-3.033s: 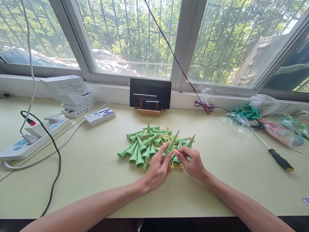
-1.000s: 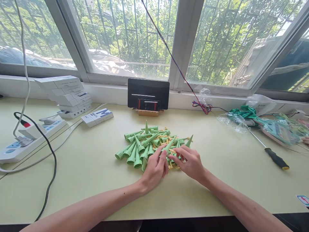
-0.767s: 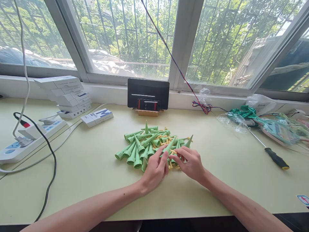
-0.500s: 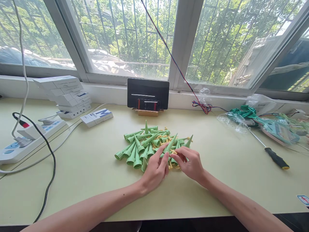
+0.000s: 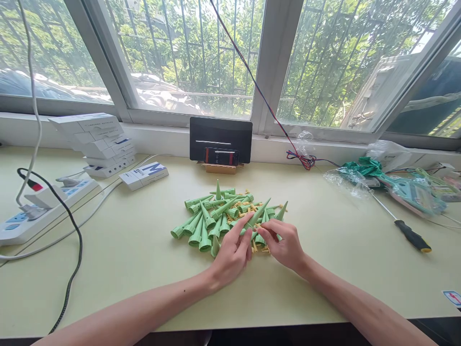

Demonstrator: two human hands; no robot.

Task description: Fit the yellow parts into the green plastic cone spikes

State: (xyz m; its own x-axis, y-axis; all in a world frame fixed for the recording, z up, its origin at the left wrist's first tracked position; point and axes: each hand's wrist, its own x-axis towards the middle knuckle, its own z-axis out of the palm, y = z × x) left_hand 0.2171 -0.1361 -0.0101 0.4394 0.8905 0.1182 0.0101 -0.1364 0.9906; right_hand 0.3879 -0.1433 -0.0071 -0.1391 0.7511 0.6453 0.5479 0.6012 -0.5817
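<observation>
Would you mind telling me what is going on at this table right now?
A person is working bare-handed at a pile of green cones mixed with small yellow pieces on the table. The left hand holds one green cone tilted, tip up and away. The right hand has its fingertips pinched at that cone's wide end; whether they grip a yellow piece is hidden. A screwdriver lies apart, to the right.

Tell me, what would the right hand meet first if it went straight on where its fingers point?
Most likely the green cone pinched in the left hand: the right hand points left at the cone's wide end, though depth is unclear.
</observation>
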